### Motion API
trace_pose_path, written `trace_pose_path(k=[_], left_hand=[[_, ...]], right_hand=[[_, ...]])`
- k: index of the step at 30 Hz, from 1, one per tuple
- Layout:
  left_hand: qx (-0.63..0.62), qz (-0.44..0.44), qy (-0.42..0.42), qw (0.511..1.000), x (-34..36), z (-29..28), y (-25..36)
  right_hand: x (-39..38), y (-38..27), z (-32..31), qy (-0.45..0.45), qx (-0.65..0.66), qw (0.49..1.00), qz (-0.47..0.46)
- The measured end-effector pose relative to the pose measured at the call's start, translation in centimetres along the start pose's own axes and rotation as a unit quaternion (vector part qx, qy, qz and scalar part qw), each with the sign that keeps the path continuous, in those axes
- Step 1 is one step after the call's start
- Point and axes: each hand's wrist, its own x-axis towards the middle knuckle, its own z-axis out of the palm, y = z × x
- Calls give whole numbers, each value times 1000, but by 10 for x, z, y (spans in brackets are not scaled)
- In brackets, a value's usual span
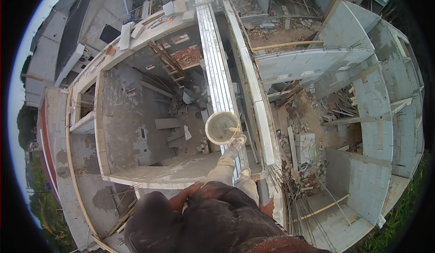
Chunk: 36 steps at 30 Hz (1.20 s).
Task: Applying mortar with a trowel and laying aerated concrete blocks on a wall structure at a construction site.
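A round bucket (209,134) of grey mortar (220,125) stands on the narrow walkway of long pale planks (211,58), just ahead of my shoes. A tool with a yellowish handle (234,129) rests inside it by the right rim. My left hand (195,189) lies by my left thigh, largely covered by my dark shirt, so its fingers are hidden. Down beside my right leg is my right hand (267,207), close to the wall top; what its fingers do is not visible.
Deep rooms drop off on both sides of the planks. A ladder (170,65) leans down at the left, and rubble (310,155) covers the floor at the right. Loose blocks (126,35) sit on the left wall top. Thin rods (306,216) stick out at the lower right.
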Motion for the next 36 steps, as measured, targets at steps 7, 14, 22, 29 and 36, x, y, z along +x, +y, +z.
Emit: trace_pose_path(k=[7,14,22,29,36], left_hand=[[-19,32,125,991,13,-1,90],[-178,245,120,945,-50,-13,233],[-9,297,260,919,-25,13,158],[-69,108,407,904,-11,7,-31],[-177,96,397,895,-37,21,-48]], right_hand=[[15,3,-28,-70,165,983,-35],[57,-120,-62,-165,319,933,-19],[81,-88,-63,-212,171,953,-133],[101,11,-89,-102,-65,980,-160],[90,7,-91,-56,-86,978,-180]])
